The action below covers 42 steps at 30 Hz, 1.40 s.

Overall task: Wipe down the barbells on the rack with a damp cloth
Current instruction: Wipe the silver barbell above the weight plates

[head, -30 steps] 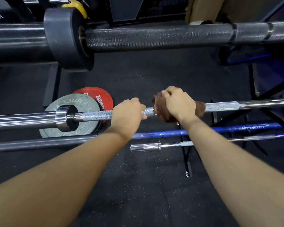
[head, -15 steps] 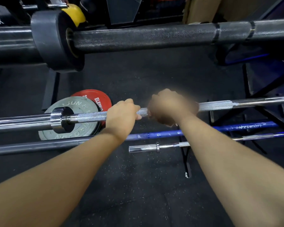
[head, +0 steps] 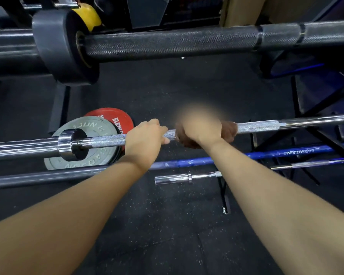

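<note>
A chrome barbell [head: 256,126] runs across the middle of the view at hand height. My left hand [head: 145,135] grips its knurled shaft. Just to the right, my right hand [head: 200,128] holds a brown cloth [head: 228,130] wrapped round the same shaft; part of that hand is blurred. Above, close to the camera, hangs a black knurled barbell [head: 177,42] with a thick dark collar [head: 56,42]. Lower down sit a blue barbell [head: 286,152] and a thinner chrome barbell [head: 173,178].
A grey plate [head: 81,161] and a red plate [head: 111,118] lie on the black rubber floor at the left. A yellow plate [head: 87,14] shows at the top left. Black rack legs [head: 322,135] stand at the right.
The brown cloth and my right hand have slid a short way along the chrome shaft and back. My left hand has kept its hold on the bar. The camera has shifted slightly.
</note>
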Each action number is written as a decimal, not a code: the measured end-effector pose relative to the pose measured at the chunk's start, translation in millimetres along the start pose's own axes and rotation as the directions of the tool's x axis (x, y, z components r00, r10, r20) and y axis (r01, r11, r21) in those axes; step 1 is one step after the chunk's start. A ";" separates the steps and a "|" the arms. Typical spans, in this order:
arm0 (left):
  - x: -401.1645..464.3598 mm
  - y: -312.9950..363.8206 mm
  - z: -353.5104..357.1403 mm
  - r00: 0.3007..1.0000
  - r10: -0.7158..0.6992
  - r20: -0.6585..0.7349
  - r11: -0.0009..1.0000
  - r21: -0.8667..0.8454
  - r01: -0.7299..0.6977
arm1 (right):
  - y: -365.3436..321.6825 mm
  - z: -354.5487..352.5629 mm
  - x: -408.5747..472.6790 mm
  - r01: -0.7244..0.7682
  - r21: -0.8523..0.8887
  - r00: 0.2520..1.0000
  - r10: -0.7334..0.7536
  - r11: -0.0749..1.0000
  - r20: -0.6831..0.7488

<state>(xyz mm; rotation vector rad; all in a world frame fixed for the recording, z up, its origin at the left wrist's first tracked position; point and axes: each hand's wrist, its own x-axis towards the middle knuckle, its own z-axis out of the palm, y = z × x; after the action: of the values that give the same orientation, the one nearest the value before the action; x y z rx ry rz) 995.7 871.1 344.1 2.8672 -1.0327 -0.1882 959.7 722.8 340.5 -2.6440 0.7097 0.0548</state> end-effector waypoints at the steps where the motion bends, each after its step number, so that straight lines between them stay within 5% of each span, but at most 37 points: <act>1: -0.1 -0.7 -0.7 1.000 0.005 0.001 1.000 -0.001 -0.005 | 8.3 2.3 -8.9 0.090 -0.028 0.992 -0.092 0.996 -0.085; 4: 0.0 -3.3 -1.2 1.000 -0.014 0.002 0.999 -0.040 0.014 | 47.3 8.0 -32.7 0.263 -0.026 0.900 -0.255 0.965 -0.353; 10: 1.0 2.8 2.0 0.999 -0.032 -0.036 0.999 0.022 0.032 | 20.8 33.1 -41.9 0.060 0.243 0.836 0.085 0.968 -0.543; 17: -5.0 -2.9 -0.2 0.999 -0.032 0.002 0.999 -0.007 0.032 | 43.0 27.2 -45.1 0.336 0.088 0.876 -0.277 0.938 -0.396; 24: 0.6 0.7 2.2 1.000 -0.029 -0.011 0.999 -0.041 0.028 | 19.2 44.2 -58.8 0.150 0.314 0.821 0.059 0.938 -0.568; 31: -4.1 1.0 0.9 0.999 -0.033 -0.027 0.999 -0.035 0.032 | 41.6 27.5 -52.9 0.258 0.125 0.843 -0.160 0.958 -0.514; 36: -2.6 -1.8 4.1 0.998 -0.034 -0.044 0.996 -0.087 0.030 | 29.9 2.8 -20.5 0.018 0.018 0.945 -0.011 1.000 -0.328; 42: -3.0 0.7 3.7 0.998 -0.053 0.021 0.996 -0.073 0.054 | 44.2 38.0 -59.2 0.196 0.174 0.849 -0.078 0.965 -0.523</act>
<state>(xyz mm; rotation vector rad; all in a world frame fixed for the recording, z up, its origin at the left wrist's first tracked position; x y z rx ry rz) 992.4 872.4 340.8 2.8336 -0.9322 -0.2527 889.1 730.7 297.5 -2.4882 0.6330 -0.7561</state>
